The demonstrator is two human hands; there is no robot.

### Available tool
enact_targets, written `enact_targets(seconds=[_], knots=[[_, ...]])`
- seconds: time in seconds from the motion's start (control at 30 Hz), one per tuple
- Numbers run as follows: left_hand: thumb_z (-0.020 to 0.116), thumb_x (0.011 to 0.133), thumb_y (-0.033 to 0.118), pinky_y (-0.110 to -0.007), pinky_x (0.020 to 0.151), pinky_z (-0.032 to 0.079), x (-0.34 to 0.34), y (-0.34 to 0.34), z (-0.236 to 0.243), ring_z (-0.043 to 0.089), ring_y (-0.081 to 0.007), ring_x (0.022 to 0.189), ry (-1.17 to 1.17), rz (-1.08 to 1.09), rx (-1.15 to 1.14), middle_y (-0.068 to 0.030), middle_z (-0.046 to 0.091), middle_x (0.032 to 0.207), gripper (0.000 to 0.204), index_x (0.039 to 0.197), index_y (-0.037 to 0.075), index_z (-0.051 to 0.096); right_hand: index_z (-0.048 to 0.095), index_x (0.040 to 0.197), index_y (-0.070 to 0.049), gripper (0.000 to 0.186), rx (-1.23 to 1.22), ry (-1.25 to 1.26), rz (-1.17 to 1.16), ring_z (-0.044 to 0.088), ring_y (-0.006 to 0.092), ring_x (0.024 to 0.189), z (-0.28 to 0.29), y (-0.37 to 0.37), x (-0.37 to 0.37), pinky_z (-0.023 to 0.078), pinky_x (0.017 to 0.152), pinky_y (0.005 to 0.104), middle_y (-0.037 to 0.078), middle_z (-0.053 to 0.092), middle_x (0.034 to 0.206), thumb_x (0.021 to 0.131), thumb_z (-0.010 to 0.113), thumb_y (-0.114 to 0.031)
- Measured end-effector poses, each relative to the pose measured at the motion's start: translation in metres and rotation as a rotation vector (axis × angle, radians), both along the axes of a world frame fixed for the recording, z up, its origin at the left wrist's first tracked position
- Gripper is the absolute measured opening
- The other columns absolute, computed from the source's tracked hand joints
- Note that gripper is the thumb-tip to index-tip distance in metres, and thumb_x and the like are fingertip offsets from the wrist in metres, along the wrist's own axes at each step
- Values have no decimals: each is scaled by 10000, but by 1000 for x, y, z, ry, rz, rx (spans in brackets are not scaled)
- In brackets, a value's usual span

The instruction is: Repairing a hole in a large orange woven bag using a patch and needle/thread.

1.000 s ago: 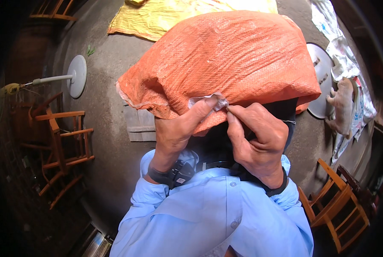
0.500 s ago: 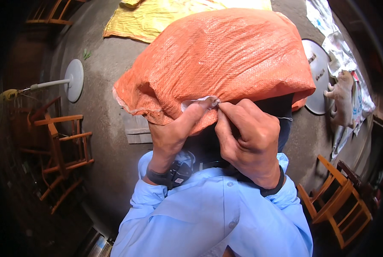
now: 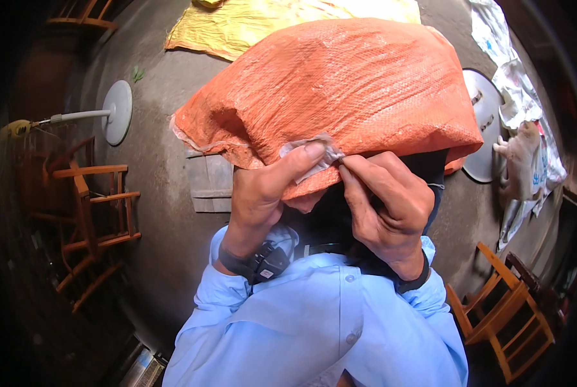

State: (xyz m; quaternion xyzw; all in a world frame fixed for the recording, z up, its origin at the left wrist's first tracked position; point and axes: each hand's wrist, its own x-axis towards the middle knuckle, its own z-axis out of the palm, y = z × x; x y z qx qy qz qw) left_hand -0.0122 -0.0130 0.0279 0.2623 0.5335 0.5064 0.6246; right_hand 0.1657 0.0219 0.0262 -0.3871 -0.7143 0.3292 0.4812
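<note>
A large orange woven sack (image 3: 346, 84) lies bunched across my lap, its edge drooping toward me. My left hand (image 3: 259, 190) grips this near edge, with the thumb pressed on a small whitish patch of material (image 3: 330, 151) and the other fingers mostly hidden beneath the fabric. Beside the patch, my right hand (image 3: 391, 200) is closed in a pinch, thumb against forefinger, right at the sack's edge. Whatever lies between those fingertips is too small to make out.
Yellow woven sheeting (image 3: 217, 32) lies on the floor beyond the sack. At left are a fan's round grey base (image 3: 117, 113) and a wooden chair (image 3: 95, 206). At right are a round metal lid (image 3: 480, 145), a pale cat (image 3: 520, 158), white sacking (image 3: 513, 80) and another wooden chair (image 3: 501, 309).
My right hand has shifted slightly right, away from my left thumb. More of the whitish patch shows, and the sack's near edge is turned up between my hands. The cat's head has moved.
</note>
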Motion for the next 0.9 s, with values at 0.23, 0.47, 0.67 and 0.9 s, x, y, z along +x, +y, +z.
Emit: enact_targets(seconds=[0.23,0.47,0.67,0.9], knots=[[690,964,141,-235,672,520,3,7,5,662,-114,817,-193,39,-24,-75,706,994,273,1162,-46,674,730,974,64,233,60,46,-25,664,216,621,-8,0,-3,516,557,302,128,662,756,751,754,128],[696,948,105,-248,748,537,4,10,3,673,-116,878,-292,53,-32,-73,706,1031,298,1202,-45,654,737,976,60,233,101,65,-55,662,206,620,-9,-1,-6,518,562,292,124,666,761,754,760,126],[699,932,71,-271,878,543,2,12,1,675,-139,987,-427,44,-62,-83,697,1094,317,1223,-43,644,742,977,58,210,90,63,-36,668,196,643,-10,0,-4,522,577,283,123,677,776,775,775,107],[709,908,41,-286,909,555,2,15,0,683,-167,1031,-489,59,-41,-105,692,1145,357,1245,-45,630,742,957,53,181,99,68,-13,668,202,655,-12,4,-4,524,595,283,126,680,782,786,787,90]])
